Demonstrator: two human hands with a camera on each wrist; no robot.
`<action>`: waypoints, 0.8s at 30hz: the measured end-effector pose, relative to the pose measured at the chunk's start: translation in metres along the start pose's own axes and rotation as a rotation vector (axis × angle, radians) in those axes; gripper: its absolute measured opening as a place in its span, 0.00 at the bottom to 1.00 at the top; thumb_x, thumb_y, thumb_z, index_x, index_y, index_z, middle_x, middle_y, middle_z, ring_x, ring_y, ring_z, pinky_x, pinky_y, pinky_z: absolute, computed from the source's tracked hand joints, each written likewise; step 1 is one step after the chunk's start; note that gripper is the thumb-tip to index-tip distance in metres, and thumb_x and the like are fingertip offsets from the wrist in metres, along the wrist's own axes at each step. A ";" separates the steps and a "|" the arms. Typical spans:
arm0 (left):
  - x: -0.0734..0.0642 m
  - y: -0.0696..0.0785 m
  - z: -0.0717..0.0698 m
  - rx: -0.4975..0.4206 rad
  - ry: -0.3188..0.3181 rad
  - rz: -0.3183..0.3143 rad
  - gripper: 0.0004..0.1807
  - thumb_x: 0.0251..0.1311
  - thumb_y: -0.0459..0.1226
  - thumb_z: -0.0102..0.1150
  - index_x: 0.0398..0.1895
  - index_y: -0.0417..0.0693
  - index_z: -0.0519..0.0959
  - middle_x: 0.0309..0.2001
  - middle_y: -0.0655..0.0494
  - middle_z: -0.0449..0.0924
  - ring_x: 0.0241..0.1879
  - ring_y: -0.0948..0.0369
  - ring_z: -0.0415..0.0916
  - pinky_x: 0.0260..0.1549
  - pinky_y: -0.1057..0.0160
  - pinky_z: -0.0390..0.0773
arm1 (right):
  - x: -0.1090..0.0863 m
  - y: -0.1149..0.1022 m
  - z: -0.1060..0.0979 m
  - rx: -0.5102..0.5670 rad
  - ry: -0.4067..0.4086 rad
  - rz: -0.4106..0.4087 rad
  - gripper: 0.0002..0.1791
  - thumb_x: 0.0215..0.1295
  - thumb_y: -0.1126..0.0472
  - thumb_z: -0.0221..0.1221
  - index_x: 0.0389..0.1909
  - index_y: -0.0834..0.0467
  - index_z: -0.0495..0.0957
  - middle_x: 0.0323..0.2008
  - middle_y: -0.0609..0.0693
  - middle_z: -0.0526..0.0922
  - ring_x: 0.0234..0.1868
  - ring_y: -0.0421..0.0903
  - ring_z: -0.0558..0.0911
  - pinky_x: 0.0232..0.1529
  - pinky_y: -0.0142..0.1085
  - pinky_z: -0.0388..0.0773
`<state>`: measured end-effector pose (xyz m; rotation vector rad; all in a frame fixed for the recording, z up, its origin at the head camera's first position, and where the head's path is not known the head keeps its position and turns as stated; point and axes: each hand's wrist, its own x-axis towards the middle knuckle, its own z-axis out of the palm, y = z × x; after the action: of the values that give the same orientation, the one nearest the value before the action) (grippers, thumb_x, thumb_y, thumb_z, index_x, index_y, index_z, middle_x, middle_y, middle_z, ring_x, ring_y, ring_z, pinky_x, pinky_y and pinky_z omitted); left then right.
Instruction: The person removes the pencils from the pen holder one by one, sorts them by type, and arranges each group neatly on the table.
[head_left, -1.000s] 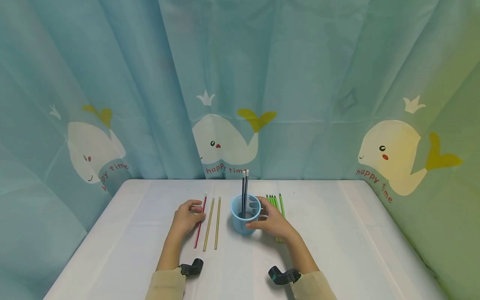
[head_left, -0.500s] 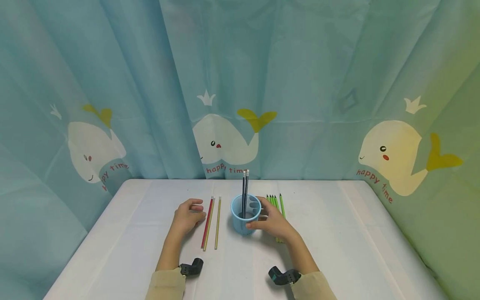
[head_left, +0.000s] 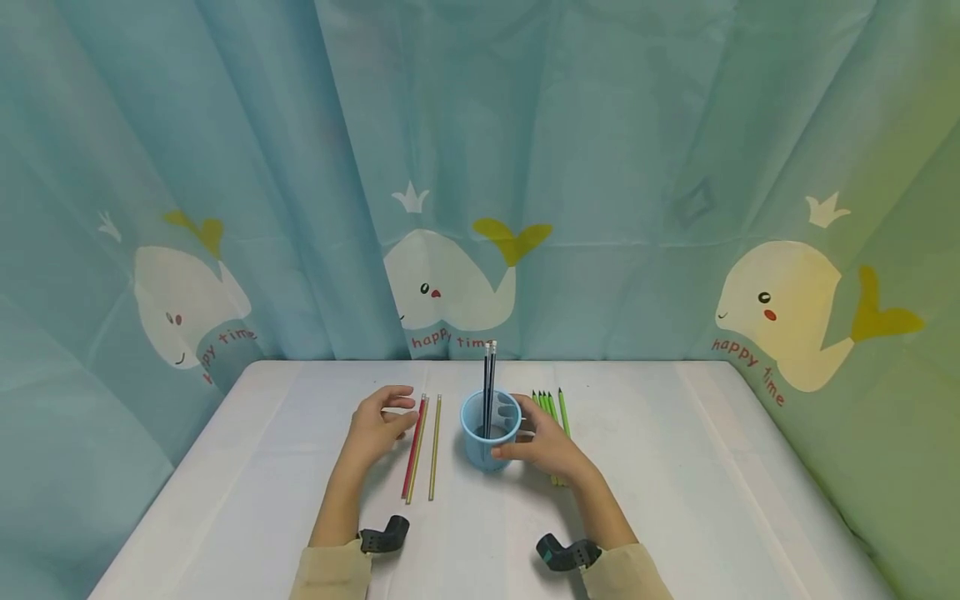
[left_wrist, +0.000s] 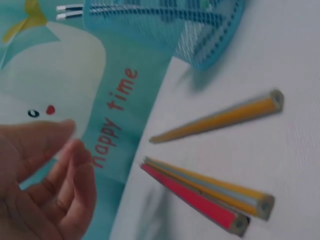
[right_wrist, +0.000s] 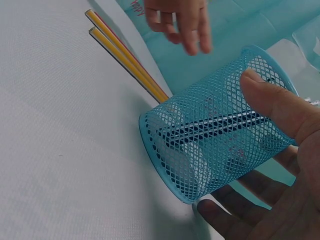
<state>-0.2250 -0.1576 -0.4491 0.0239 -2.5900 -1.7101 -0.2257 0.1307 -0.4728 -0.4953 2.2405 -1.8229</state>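
My right hand (head_left: 553, 450) holds a light blue mesh pencil cup (head_left: 486, 458), thumb on the near side and fingers around the right. Dark pencils (head_left: 489, 375) stand in the cup, white ends up, and show through the mesh in the right wrist view. My left hand (head_left: 377, 427) hovers over the table with loosely bent fingers and holds nothing. Just right of its fingertips, a red pencil (left_wrist: 200, 200) lies side by side with a yellow pencil (left_wrist: 235, 192). Another yellow pencil (head_left: 435, 450) lies apart, nearer the cup.
Several green pencils (head_left: 564, 412) lie right of the cup, partly hidden behind my right hand. A white tabletop (head_left: 712, 483) spreads around everything. At its far edge hangs a blue-green curtain (head_left: 615, 167) with whale prints.
The red pencil has shifted right from beside my left fingers to lie against the yellow pencil. My left hand has then risen slightly off it. My right hand and the cup stay put.
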 end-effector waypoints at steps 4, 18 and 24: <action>-0.003 0.009 0.002 -0.011 -0.008 0.121 0.20 0.65 0.35 0.64 0.59 0.48 0.77 0.50 0.47 0.83 0.41 0.55 0.82 0.36 0.65 0.84 | -0.001 0.000 -0.001 -0.003 -0.001 0.008 0.46 0.49 0.64 0.75 0.71 0.57 0.64 0.66 0.60 0.72 0.64 0.64 0.73 0.64 0.59 0.72; -0.010 0.041 0.032 0.086 -0.032 0.467 0.17 0.67 0.39 0.63 0.58 0.53 0.78 0.58 0.57 0.77 0.60 0.55 0.75 0.56 0.48 0.80 | -0.001 -0.003 0.000 -0.028 0.022 0.027 0.46 0.50 0.63 0.75 0.71 0.55 0.65 0.66 0.57 0.73 0.64 0.62 0.74 0.64 0.60 0.72; -0.007 0.041 0.050 0.188 -0.049 0.597 0.18 0.65 0.39 0.64 0.58 0.52 0.79 0.64 0.52 0.73 0.67 0.52 0.67 0.65 0.41 0.70 | 0.001 0.000 0.001 -0.024 0.017 0.022 0.45 0.51 0.65 0.73 0.71 0.57 0.64 0.65 0.61 0.73 0.63 0.64 0.74 0.64 0.62 0.71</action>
<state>-0.2197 -0.0952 -0.4310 -0.7119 -2.4217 -1.2616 -0.2259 0.1297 -0.4727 -0.4597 2.2723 -1.7986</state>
